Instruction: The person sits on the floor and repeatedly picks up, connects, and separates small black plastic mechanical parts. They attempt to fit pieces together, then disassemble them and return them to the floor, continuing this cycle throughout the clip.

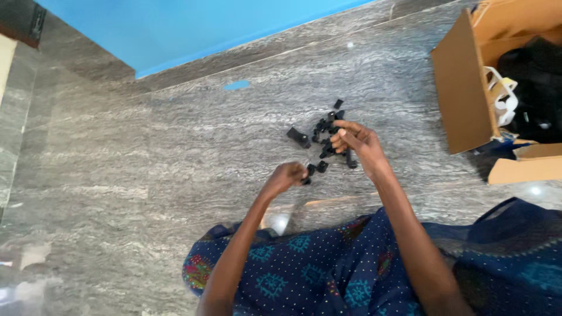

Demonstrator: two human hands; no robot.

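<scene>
Prob. a home: polished grey stone floor (146, 152), blue wall (175, 29), open cardboard box (468, 88).

An open cardboard box (465, 82) holds dark, perhaps fabric, contents (535, 88).

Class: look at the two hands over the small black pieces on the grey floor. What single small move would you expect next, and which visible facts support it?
Probably the left hand lifts toward the right hand. The left is closed at the near edge of the black pieces, seemingly on one, while the right hand's fingers curl just above the pile, so bringing them together seems likely.
</scene>
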